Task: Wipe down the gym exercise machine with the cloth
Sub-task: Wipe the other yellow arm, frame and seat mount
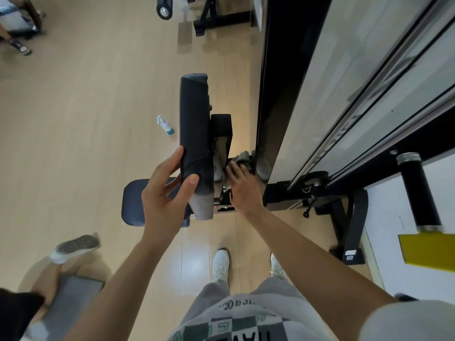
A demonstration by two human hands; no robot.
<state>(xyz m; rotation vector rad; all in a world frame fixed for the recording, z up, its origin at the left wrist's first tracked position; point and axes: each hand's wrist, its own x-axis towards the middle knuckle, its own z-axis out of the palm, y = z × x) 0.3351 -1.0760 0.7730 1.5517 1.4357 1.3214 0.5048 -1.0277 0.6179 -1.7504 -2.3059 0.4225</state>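
The cloth (242,157), a crumpled olive-green rag, sits just right of the picture's centre, pressed against the dark metal frame (222,134) behind the machine's back pad (194,134). The right hand (242,185) lies on it, fingers stretched forward over the fabric and palm down, partly open rather than clenched. At nine o'clock from the cloth, the left hand (170,193) wraps around the lower end of the upright black back pad, thumb on the near face and fingers curled round its far edge. The seat pad (134,205) lies below that hand, at eight o'clock. A small spray bottle (166,126) lies on the wooden floor (86,119) at ten o'clock. The tall weight-stack tower (344,94) rises at two o'clock.
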